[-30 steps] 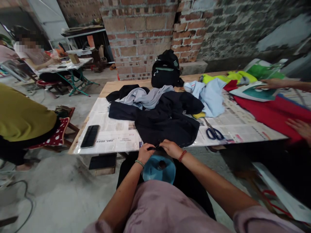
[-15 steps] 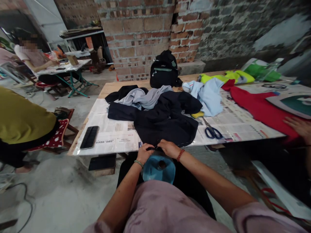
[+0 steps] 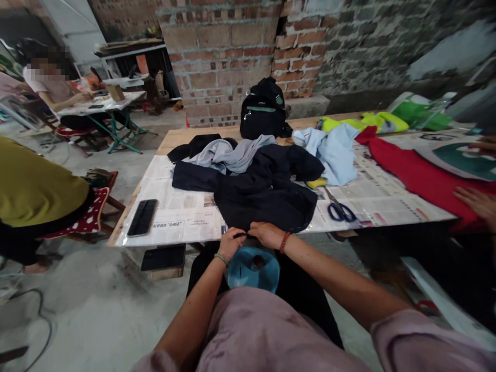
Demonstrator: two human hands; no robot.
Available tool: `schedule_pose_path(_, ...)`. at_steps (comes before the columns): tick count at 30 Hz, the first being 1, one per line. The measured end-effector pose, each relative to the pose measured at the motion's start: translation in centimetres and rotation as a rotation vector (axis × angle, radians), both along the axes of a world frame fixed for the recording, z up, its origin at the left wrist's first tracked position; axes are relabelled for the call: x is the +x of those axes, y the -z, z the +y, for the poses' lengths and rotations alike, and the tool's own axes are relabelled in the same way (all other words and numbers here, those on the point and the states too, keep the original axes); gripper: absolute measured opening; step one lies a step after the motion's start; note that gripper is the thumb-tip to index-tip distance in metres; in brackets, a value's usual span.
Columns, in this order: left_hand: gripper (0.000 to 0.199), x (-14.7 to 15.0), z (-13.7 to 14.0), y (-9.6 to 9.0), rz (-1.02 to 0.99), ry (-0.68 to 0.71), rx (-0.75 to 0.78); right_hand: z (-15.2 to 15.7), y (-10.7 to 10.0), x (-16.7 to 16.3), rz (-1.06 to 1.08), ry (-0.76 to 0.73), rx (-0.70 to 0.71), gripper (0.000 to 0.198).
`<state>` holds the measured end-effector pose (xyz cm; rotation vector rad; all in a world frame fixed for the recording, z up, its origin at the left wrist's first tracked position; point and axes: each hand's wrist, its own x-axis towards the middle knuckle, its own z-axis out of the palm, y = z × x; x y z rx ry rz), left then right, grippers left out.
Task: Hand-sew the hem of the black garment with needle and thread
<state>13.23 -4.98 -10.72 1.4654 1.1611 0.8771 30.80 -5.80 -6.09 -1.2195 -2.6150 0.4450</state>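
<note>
A black garment [image 3: 267, 204] lies bunched along the table's front edge. My left hand [image 3: 231, 243] is closed, thumb and fingers pinching the near edge of that cloth. Close beside it, my right hand [image 3: 267, 235] is also closed, its fingertips pressed together at the same edge; whatever they pinch is too small to make out. A grey lining or cloth [image 3: 236, 155] shows among the dark folds. Below my hands, a blue plastic container [image 3: 253, 274] with a dark round opening sits between my legs.
Right of the garment lie scissors [image 3: 340, 211] and a light blue cloth [image 3: 329, 150]. A phone [image 3: 142, 217] rests on the newspaper at left. A black backpack [image 3: 263, 111] stands behind. Another person's hand [image 3: 475, 204] touches red cloth [image 3: 406, 168]. Another person [image 3: 34, 186] sits at left.
My right hand has shifted slightly left and its fingers have come nearer the cloth edge. My left hand stays almost in place. At far right, the co-worker's other hand has come into view.
</note>
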Motion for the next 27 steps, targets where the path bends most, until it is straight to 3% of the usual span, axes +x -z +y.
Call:
schedule_pose_path(4, 0.015, 0.0, 0.1, 0.4, -0.042, -0.008, -0.033, 0.5, 0.5, 0.2, 0.324, 0.118, -0.139, 0.027)
schedule_pose_path(7, 0.015, 0.0, 0.2, 0.4, -0.055, -0.009, -0.050, 0.8, 0.6, 0.0, 0.607, 0.285, -0.411, 0.020)
schedule_pose_path(10, 0.015, 0.0, 0.1, 0.1, -0.049, -0.014, -0.066, 1.0, 0.7, -0.5, 0.862, 0.444, -0.673, 0.026)
schedule_pose_path(14, 0.013, 0.0, 0.1, -0.3, -0.027, -0.009, -0.050, 1.2, 0.9, -1.3, 1.014, 0.572, -0.820, 0.020)
schedule_pose_path(19, 0.012, -0.1, 0.1, -0.1, -0.013, 0.000, -0.022, 1.1, 0.9, -2.0, 0.949, 0.641, -0.864, 0.013)
schedule_pose_path(25, 0.013, 0.0, 0.2, 0.3, -0.021, -0.011, -0.022, 1.2, 0.5, -2.7, 0.665, 0.656, -0.614, 0.018)
schedule_pose_path(27, 0.012, 0.0, 0.2, 0.4, -0.023, -0.016, -0.010, 1.2, 0.5, -2.9, 0.622, 0.678, -0.605, 0.019)
